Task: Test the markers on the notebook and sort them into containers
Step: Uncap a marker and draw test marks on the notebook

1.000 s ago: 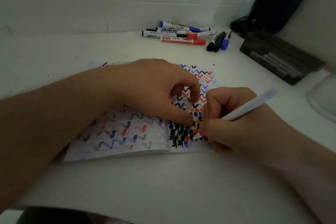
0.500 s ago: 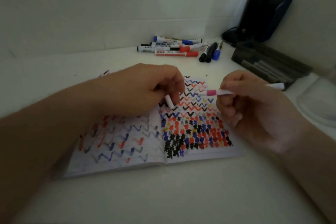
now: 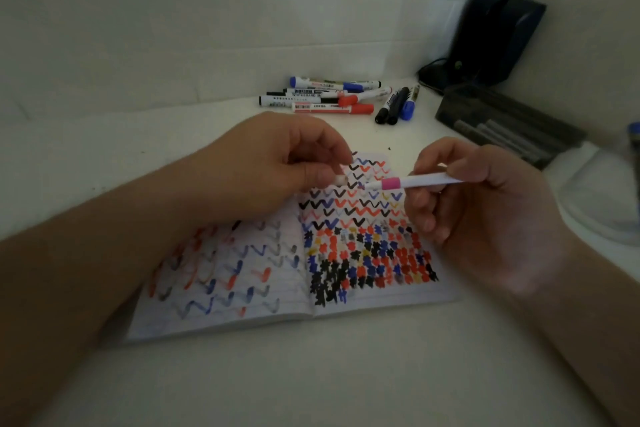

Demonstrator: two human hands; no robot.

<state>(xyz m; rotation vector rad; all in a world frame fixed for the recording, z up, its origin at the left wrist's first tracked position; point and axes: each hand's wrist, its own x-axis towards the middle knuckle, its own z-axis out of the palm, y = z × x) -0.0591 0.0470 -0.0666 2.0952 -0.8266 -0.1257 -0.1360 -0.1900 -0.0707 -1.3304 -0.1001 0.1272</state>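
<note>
An open notebook (image 3: 346, 308) lies on the white table, its pages covered in red, blue, black and yellow zigzags and blots. Above its right page my right hand (image 3: 485, 204) grips a slim white marker (image 3: 426, 181) with a pink band, held level with its bare tip pointing left. My left hand (image 3: 277, 166) hovers just left of that tip and pinches the small white cap (image 3: 340, 180) between thumb and fingers. Cap and tip are a short gap apart.
Several capped whiteboard markers (image 3: 332, 99) in blue, red and black lie at the back of the table. A dark tray (image 3: 505, 125) holding markers sits at the right, with a clear container (image 3: 602, 204) nearer me. A black device (image 3: 498, 38) stands in the corner.
My right hand lifted the marker off the page and turned it level. My left hand left the notebook and brought the cap up close to the marker's tip.
</note>
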